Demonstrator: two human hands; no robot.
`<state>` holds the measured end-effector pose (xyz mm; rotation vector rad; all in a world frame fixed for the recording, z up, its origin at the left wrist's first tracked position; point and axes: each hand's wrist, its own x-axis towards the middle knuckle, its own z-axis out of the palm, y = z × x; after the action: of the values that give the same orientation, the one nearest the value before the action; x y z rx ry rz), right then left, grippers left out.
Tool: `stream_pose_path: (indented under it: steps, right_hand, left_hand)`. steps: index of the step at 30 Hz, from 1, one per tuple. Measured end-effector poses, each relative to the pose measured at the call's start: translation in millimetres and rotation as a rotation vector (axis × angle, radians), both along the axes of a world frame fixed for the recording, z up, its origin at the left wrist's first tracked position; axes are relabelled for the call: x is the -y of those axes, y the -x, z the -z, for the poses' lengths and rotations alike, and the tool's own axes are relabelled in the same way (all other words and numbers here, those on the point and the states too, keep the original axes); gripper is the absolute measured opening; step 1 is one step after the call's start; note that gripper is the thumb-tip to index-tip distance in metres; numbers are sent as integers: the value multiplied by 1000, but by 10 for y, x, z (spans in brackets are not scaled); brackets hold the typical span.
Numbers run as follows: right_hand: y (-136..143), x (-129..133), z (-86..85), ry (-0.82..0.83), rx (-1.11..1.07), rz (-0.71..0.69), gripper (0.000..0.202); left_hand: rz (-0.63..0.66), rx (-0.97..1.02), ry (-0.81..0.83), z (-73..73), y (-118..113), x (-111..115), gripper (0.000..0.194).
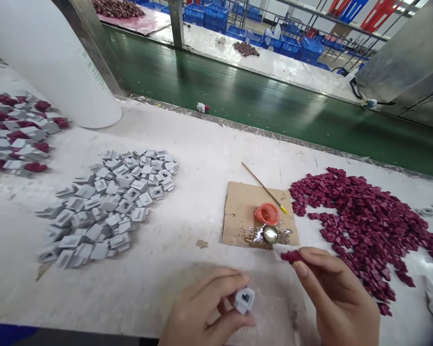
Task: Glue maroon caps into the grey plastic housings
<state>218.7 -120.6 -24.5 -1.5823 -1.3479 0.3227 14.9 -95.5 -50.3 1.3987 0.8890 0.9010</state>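
Pinched in my left hand point(212, 302) is a small grey plastic part point(244, 301), its hollow end turned toward me. My right hand point(337, 293) grips a small dark red plastic piece point(291, 256) between thumb and forefinger, apart from the grey part. Just beyond it lies a cardboard sheet point(233, 202) with wet stains. On the cardboard are an orange-red cup point(267, 214), a round shiny metal cap point(270, 234) and a thin stick with a yellow tip point(265, 187).
Grey parts point(111, 202) are heaped at left, dark red pieces point(368, 226) at right. Joined grey-and-red parts point(18, 129) lie far left by a large white cylinder point(82, 81). A green conveyor belt point(238, 91) runs behind the table, carrying one joined part point(202, 107).
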Motion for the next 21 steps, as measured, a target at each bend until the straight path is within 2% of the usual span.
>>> stream_pose_path:
  steps: [2, 5, 10, 17, 21]
  right_hand:
    - [96, 100, 34, 27, -83, -35, 10]
    - [234, 199, 107, 63, -121, -150, 20]
    - [336, 188, 173, -49, 12, -309, 31]
    - [230, 180, 222, -27, 149, -477, 33]
    - [294, 192, 255, -32, 183, -488, 28]
  left_hand:
    - [-54, -180, -274, 60, -14, -16, 23]
    - [-75, -349, -435, 107, -35, -28, 19]
    - [-6, -365, -432, 84, -45, -75, 11]
    - [-20, -340, -391, 72, -27, -95, 13]
    - [-25, -349, -415, 62, -26, -98, 17]
